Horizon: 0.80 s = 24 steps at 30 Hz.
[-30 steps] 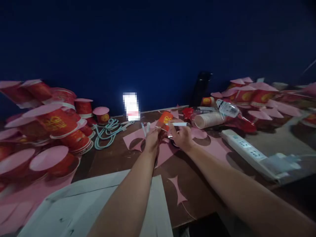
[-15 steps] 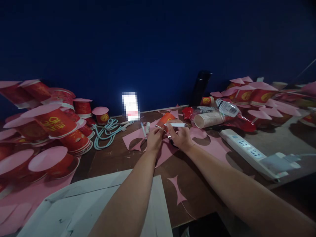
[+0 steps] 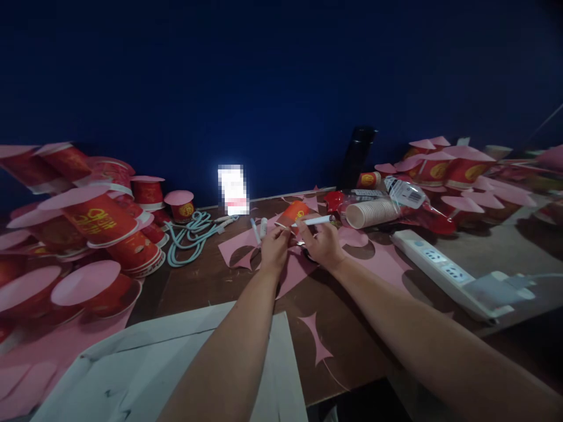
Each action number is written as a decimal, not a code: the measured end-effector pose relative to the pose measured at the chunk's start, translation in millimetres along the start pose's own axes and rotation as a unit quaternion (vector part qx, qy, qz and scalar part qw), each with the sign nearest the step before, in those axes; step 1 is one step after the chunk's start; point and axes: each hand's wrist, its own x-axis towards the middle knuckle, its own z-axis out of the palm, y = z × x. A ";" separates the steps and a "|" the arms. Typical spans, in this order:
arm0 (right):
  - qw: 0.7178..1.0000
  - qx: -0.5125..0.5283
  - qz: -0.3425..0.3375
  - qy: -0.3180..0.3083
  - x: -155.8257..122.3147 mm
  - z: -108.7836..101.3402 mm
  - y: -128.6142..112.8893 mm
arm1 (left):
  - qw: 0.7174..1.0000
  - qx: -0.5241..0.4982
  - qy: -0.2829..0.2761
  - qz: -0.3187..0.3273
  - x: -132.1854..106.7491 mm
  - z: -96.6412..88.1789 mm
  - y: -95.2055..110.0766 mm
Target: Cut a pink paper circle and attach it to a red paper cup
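Observation:
A red paper cup (image 3: 294, 213) with gold print lies tilted before me, its rim towards my hands. My left hand (image 3: 275, 248) is closed at that rim, fingertips pinched together. In my right hand (image 3: 324, 245) is a white marker pen (image 3: 318, 221) with a dark end, pointing to the right. The right fingers also reach close to the cup; whether they touch it I cannot tell. Under them shows something small and shiny, too hidden to name. Pink paper (image 3: 297, 275) with round cut-outs lies beneath both hands.
Red cups with pink paper discs (image 3: 101, 217) pile up at left, and more (image 3: 468, 167) at right. A bagged stack of cups (image 3: 373, 212), a power strip (image 3: 440, 269), a coiled blue cable (image 3: 189, 240), a lit phone (image 3: 233, 189) and white board (image 3: 176, 351) surround my arms.
The marker pen has tilted a little, its right end now higher. The cup has shifted very slightly. Both hands stay nearly in place.

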 end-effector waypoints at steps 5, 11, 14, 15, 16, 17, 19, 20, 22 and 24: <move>1.000 -0.005 -0.005 0.016 0.7 -0.8 -1.7 | 1.000 0.002 0.000 -0.001 -0.5 0.5 0.1; 1.000 -0.001 0.013 0.007 0.1 -0.2 -2.1 | 1.000 0.009 -0.008 0.002 -2.2 0.6 2.6; 1.000 -0.005 0.006 0.020 0.0 -0.1 -1.8 | 1.000 0.010 0.001 0.000 -2.3 0.8 3.3; 1.000 -0.005 0.007 0.017 0.1 -0.2 -1.8 | 1.000 0.010 0.004 0.000 -2.2 0.7 3.2; 1.000 -0.004 0.010 0.011 0.1 -0.3 -2.0 | 1.000 0.009 0.005 0.001 -2.1 0.5 3.0; 1.000 -0.002 0.012 0.004 0.1 -0.5 -2.2 | 1.000 0.007 0.006 0.002 -1.9 0.2 2.5; 1.000 0.004 0.010 -0.003 0.0 -0.4 -2.6 | 1.000 0.005 0.002 0.006 -1.3 -0.6 1.2; 1.000 0.005 0.008 -0.001 -0.1 -0.2 -2.7 | 1.000 0.003 -0.001 0.009 -0.8 -1.0 0.4; 1.000 0.004 0.000 0.008 -0.4 0.3 -2.6 | 1.000 0.002 -0.004 0.013 0.0 -1.4 -0.8; 1.000 0.002 -0.006 0.013 -0.5 0.6 -2.1 | 1.000 0.003 -0.003 0.010 0.2 -1.0 -0.9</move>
